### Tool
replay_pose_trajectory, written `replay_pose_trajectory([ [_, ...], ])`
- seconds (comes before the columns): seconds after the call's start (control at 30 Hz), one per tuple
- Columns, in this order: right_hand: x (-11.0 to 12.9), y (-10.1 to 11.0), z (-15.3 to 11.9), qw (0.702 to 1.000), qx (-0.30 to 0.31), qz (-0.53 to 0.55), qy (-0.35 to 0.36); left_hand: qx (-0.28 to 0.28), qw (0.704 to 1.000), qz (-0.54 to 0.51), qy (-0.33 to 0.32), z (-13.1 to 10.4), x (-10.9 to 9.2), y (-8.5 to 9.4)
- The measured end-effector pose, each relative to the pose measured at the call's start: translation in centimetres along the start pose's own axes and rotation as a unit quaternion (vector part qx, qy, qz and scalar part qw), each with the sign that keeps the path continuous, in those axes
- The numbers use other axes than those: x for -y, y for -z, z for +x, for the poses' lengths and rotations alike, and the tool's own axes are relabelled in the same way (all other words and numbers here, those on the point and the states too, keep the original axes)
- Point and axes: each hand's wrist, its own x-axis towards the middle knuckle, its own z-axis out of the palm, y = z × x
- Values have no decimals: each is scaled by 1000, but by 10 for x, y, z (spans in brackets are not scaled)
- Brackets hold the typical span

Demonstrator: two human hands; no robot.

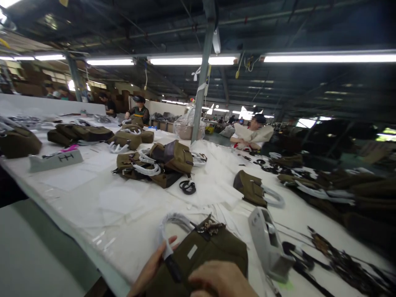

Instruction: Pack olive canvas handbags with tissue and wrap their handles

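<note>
Olive bag (201, 255), table's near edge: left hand (154, 264) fingers pinch its paper-wrapped handle (171, 225); right hand (221, 280) lies curled on the body. Wrap looks nearly complete. Tape dispenser (267, 243) beside; finished bags (161, 163) piled beyond; loose straps (340, 260) unwrapped

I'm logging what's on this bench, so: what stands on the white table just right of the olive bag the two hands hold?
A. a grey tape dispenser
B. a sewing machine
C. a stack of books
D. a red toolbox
A: a grey tape dispenser stands on the table just right of the olive bag.
</note>
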Motion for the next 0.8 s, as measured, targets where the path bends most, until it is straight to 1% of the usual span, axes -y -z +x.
replay_pose_trajectory([
  [0.07, -11, 25, 7, 996, -66, -30, -46, -6, 1000, 1, -16, 1, 1, -6],
  [0.1, -18, 34, 11, 992, -91, -53, -71, -7, 1000, 7, -19, 2, 2, -8],
  [0.13, -27, 41, 17, 988, -103, -79, -87, -8, 1000, 17, -19, 2, 2, -8],
  [0.17, -37, 45, 23, 985, -100, -106, -92, -11, 999, 33, -18, 2, 3, -8],
  [0.2, -48, 46, 30, 984, -84, -132, -88, -16, 998, 55, -17, 2, 3, -7],
  [0.27, -67, 44, 45, 981, -31, -177, -68, -21, 994, 103, -20, 1, 3, -3],
  [0.33, -81, 39, 58, 974, 16, -219, -51, -12, 990, 138, -27, 0, 0, 1],
  [0.37, -85, 37, 63, 969, 28, -239, -46, -1, 988, 149, -28, 1, -2, 3],
  [0.5, -89, 35, 71, 957, 10, -288, -20, 19, 982, 184, -26, 12, -20, 5],
  [0.6, -89, 35, 64, 964, 14, -265, -9, 35, 974, 225, -14, 24, -40, 3],
  [0.7, -91, 38, 55, 972, 28, -226, -49, 67, 962, 265, 8, 31, -58, -3],
  [0.8, -94, 42, 50, 974, 49, -206, -79, 98, 947, 303, 34, 34, -72, -11],
])
